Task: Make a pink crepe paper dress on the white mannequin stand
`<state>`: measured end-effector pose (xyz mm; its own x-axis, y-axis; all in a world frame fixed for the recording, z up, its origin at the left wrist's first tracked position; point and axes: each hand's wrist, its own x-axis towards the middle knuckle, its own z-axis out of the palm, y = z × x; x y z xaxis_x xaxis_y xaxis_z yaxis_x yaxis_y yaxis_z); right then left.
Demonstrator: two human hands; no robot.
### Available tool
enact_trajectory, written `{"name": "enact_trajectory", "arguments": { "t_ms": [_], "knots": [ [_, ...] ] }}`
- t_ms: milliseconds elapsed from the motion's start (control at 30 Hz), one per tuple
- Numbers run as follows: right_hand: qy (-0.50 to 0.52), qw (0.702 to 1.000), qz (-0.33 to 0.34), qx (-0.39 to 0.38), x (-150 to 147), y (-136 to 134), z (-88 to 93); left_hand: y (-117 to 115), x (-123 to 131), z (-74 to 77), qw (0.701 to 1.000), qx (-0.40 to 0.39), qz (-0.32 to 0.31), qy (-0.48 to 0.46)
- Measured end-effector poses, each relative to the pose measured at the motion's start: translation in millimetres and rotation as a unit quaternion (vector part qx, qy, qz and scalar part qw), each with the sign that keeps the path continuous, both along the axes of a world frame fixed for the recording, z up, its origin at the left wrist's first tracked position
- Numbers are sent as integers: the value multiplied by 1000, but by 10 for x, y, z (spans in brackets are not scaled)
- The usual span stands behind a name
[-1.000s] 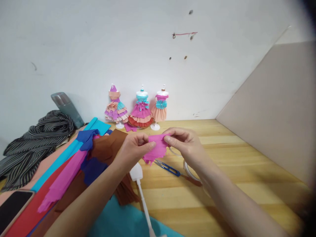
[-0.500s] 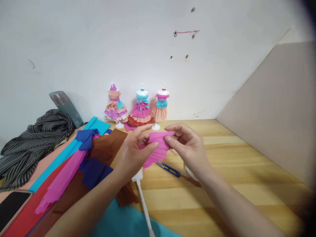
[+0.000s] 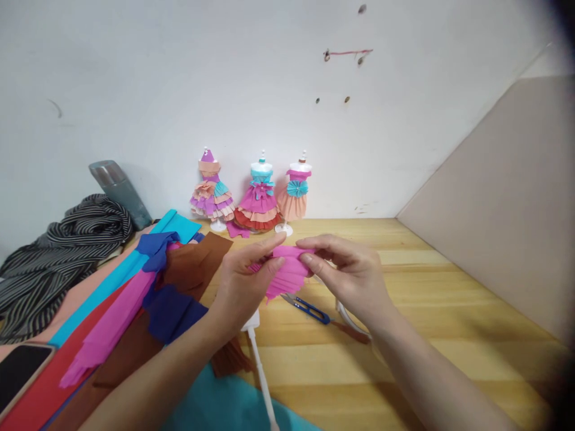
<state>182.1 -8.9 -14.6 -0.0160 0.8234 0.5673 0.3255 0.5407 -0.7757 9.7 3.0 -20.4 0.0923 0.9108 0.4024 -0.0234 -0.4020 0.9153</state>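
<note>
Left hand (image 3: 247, 269), right hand (image 3: 345, 272), one pink pleated piece (image 3: 288, 280)

It spanned sideways between them, above the table (image 3: 440, 311), near the blue snips (image 3: 313, 311). The right pinched one end; the left, index finger apart, clamped pleats under its thumb.

Pleated crepe paper (image 3: 290, 274), centre: bright pink
Thread snips (image 3: 313, 310), just below centre: blue handle
Left dress (image 3: 212, 202), above centre: peach, purple, turquoise
Middle dress (image 3: 257, 202): turquoise bodice, magenta skirt, peach and red ruffles
Right dress (image 3: 294, 206): magenta top, turquoise rosette (image 3: 297, 189), peach skirt
Striped cloth (image 3: 78, 245), left edge: black with pale stripes
Tabletop (image 3: 449, 323), lower right: yellow-tan banded wood
</note>
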Motion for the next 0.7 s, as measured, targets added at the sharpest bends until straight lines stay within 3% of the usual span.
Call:
{"name": "enact_trajectory", "arguments": {
  "t_ms": [267,567,700],
  "knots": [
    [7,1000,-7,3,-4,8,17,-36,14,57,996,81,24,43],
    [38,997,8,-69,-6,2,96,-16,12,20,998,37,20,36],
    [94,987,54,-122,6,27,119,-27,10,34,1000,3,0,15]
  ]
}}
